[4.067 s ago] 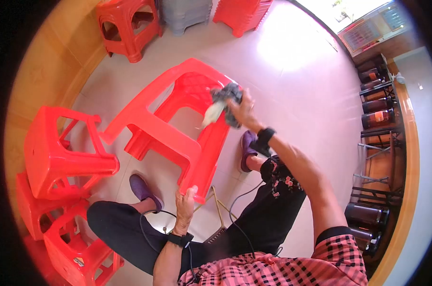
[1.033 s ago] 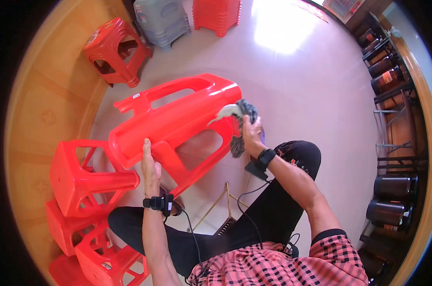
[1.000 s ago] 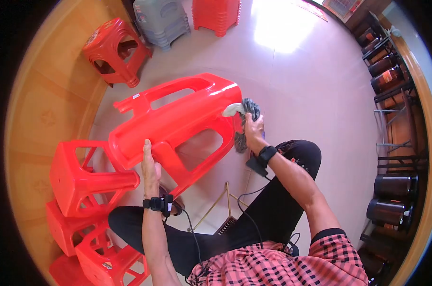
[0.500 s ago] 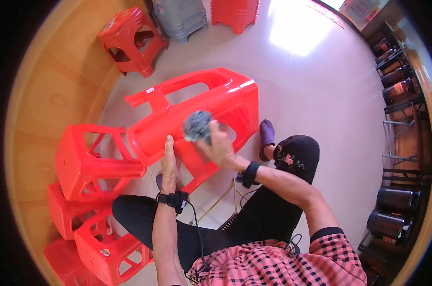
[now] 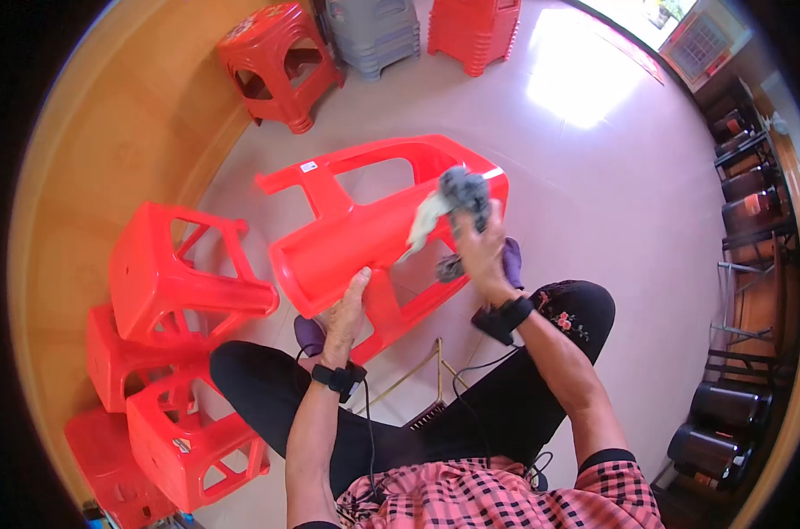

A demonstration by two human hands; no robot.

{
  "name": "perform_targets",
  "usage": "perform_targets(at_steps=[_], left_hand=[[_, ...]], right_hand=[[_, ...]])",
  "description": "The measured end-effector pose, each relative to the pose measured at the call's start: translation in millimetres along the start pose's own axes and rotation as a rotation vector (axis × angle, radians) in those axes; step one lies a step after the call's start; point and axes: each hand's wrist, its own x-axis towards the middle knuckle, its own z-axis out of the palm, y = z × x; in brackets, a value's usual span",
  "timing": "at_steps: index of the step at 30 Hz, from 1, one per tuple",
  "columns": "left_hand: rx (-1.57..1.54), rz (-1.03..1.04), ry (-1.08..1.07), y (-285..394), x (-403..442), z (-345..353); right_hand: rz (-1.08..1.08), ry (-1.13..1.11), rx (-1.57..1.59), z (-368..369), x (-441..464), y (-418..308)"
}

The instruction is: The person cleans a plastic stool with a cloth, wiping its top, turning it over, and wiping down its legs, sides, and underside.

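A red plastic stool (image 5: pixel 347 242) lies tilted on its side in front of my knees, its legs pointing left and toward me. My left hand (image 5: pixel 347 310) grips the lower edge of its near leg, thumb on top and fingers mostly hidden beneath. In my right hand (image 5: pixel 481 251) is a crumpled grey and whitish rag (image 5: pixel 463 192), held against or just over the stool's side near its seat end. The rag is a little blurred, and a loose pale part hangs down to the left.
Several more red stools (image 5: pixel 184 273) stand tumbled together at the left by the wooden wall (image 5: pixel 91 203). Another red stool (image 5: pixel 281 66) stands at the back, beside grey (image 5: pixel 373 35) and red (image 5: pixel 475 35) stacks. Dark brown jars (image 5: pixel 731 404) line the right side.
My right hand has moved the rag right and upward along the stool toward its seat end. My left hand stays on the stool, and the view has shifted slightly.
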Motion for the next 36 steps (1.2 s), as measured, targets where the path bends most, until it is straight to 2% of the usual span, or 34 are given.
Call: perform_targets(at_steps=[3, 5, 6, 8, 10, 12, 14, 17, 19, 22, 23, 26, 27, 28, 30, 32, 33, 34, 36], left_hand=[[0.065, 0.060, 0.074, -19, -10, -8], [0.166, 0.118, 0.078, -20, -29, 3], [0.165, 0.122, 0.087, -21, -33, 3], [0.270, 0.155, 0.058, -22, -36, 1], [0.347, 0.101, 0.039, -21, -39, -5], [0.423, 0.033, 0.014, -11, -34, -11], [0.442, 0.054, 0.127, -5, -38, 4], [0.364, 0.041, 0.135, -14, -32, 1], [0.309, 0.041, 0.128, -23, -29, -3], [0.220, 0.047, 0.120, -33, -25, -3], [0.194, 0.047, 0.121, -35, -23, -4], [0.124, 0.088, 0.111, -28, -17, 2], [0.382, -0.063, 0.138, -15, -16, 4], [0.382, -0.065, 0.139, -4, -17, 10], [0.293, 0.041, 0.087, 9, -23, 20], [0.203, -0.018, 0.107, -12, -17, 7], [0.180, 0.054, 0.107, -11, -18, 12], [0.157, 0.126, 0.109, -9, -18, 15], [0.204, 0.089, 0.133, -6, -17, 20]], right_hand=[[0.071, -0.009, -0.122, -20, 39, 12], [0.035, -0.049, -0.458, -28, 43, 20], [0.032, -0.058, -0.456, -25, 39, 18], [-0.133, -0.239, -0.410, -9, 27, 3], [-0.143, -0.330, -0.455, 11, 13, -14], [-0.123, -0.581, -0.516, 41, 1, -34], [-0.134, -0.643, -0.544, 58, -26, -64], [-0.175, -0.692, -0.433, 76, -56, -86], [-0.321, -0.763, -0.194, 85, -75, -93], [-0.298, -0.823, -0.259, 86, -60, -84], [-0.373, -0.768, -0.298, 85, -55, -77], [-0.357, -0.691, -0.364, 73, -44, -73], [-0.331, -0.684, -0.405, 65, -38, -73], [-0.329, -0.685, -0.405, 58, -29, -65], [-0.211, -0.555, -0.612, 45, -11, -36], [-0.228, -0.351, -0.583, 32, 4, -14], [-0.229, -0.348, -0.584, 26, 12, -5], [-0.154, -0.260, -0.605, 22, 20, 1], [-0.084, -0.172, -0.625, 18, 25, 10]])
